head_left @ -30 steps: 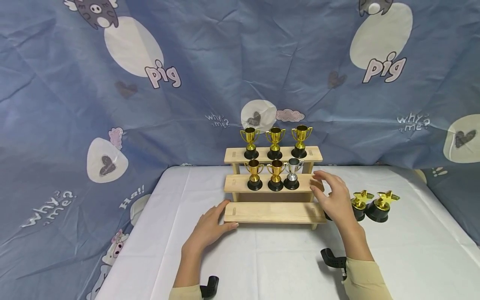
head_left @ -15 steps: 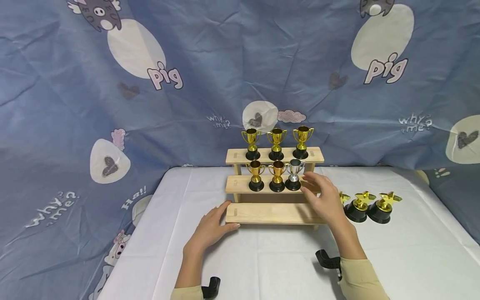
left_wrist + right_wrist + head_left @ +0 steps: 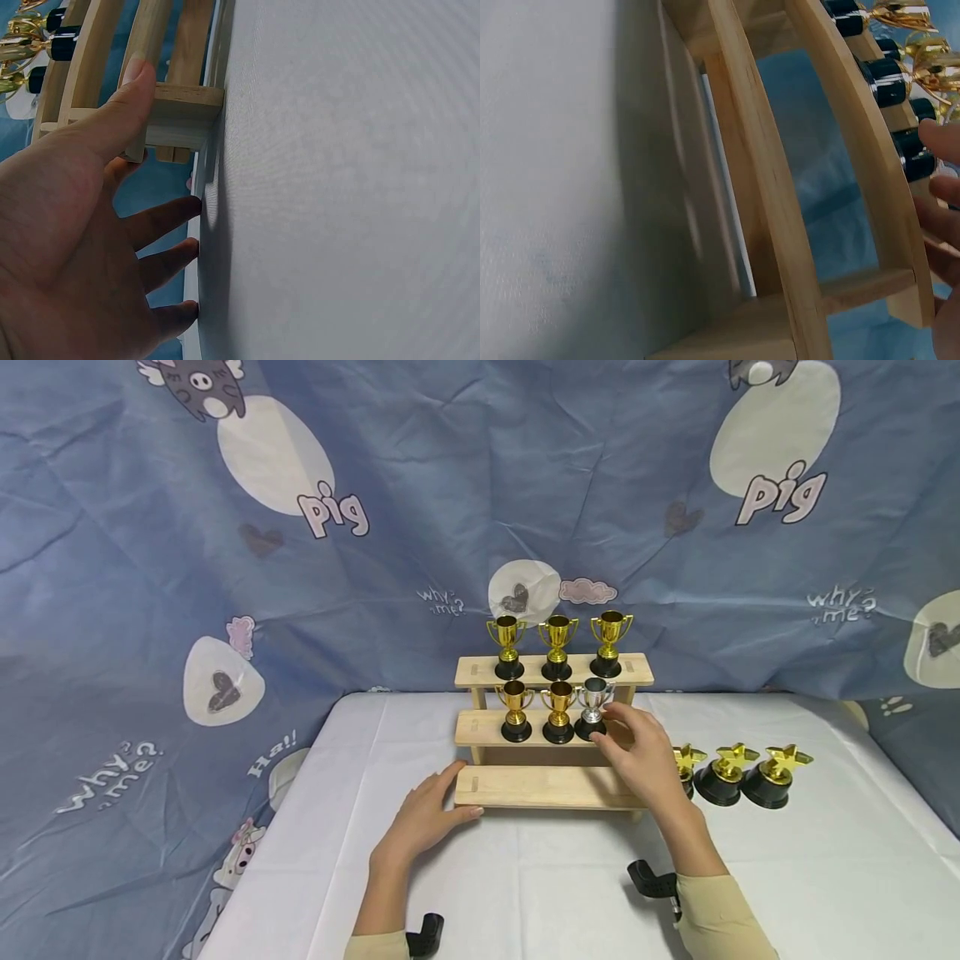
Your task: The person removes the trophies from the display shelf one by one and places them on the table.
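Note:
A three-tier wooden display stand (image 3: 540,787) stands on the table. My left hand (image 3: 426,814) holds the left end of its bottom tier. In the left wrist view, the thumb (image 3: 135,86) lies on the front edge, the index finger is behind the end and the other fingers are spread. On the middle tier, my right hand (image 3: 641,756) pinches the black base of a silver trophy cup (image 3: 592,697), thumb in front. Two gold trophy cups, one at the left (image 3: 515,702) and one in the middle (image 3: 558,703), stand beside it. Hidden fingers partly obscure the right-hand contact.
Several more gold cups (image 3: 557,639) stand on the top tier. Gold star trophies (image 3: 726,772) with black bases sit on the white tablecloth (image 3: 570,877) to the right, one partly behind my right wrist. A blue printed cloth (image 3: 420,485) hangs behind.
My right hand has moved left from the right end of the middle tier to the silver cup and closed in on its base. The left hand has kept its hold on the stand.

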A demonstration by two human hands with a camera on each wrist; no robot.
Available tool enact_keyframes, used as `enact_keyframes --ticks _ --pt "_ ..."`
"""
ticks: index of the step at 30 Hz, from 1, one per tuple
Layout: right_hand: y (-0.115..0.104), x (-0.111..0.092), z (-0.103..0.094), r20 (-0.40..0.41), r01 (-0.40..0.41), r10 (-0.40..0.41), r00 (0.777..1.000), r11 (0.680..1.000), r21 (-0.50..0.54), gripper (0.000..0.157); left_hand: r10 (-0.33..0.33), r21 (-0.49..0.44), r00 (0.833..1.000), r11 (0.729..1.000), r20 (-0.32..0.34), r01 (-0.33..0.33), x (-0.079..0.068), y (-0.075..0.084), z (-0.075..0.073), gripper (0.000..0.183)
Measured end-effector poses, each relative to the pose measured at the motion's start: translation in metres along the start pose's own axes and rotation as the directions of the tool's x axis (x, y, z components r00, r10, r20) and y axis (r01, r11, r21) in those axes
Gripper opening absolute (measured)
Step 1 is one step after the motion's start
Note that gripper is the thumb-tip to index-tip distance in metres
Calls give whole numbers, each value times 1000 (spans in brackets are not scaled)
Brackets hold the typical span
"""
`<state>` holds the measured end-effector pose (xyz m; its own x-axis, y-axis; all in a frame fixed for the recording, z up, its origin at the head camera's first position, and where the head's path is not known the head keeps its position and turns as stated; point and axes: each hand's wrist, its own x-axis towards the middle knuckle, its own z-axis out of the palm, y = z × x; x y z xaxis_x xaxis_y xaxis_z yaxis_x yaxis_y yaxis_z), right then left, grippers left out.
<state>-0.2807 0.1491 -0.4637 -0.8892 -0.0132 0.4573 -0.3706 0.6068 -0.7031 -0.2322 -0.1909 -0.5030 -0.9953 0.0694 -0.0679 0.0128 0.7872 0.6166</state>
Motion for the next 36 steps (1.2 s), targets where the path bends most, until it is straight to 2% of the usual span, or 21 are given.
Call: enact_keyframes --ticks 12,20,25,36 --pt "-8 1 8 -50 -11 5 999 994 -110 46 6 1 1000 1000 -1 -6 0 -2 1 85" --pt "-11 2 15 -107 -17 5 994 993 -115 45 7 -9 1000 1000 -9 -7 0 -1 1 84" --pt "-11 2 17 -147 -8 -9 989 993 -118 38 10 -10 1000 1000 -9 -10 0 -1 1 83" --pt "-12 2 19 -167 6 -24 986 994 -108 38 13 -6 1000 1000 -13 -13 0 -1 1 84"
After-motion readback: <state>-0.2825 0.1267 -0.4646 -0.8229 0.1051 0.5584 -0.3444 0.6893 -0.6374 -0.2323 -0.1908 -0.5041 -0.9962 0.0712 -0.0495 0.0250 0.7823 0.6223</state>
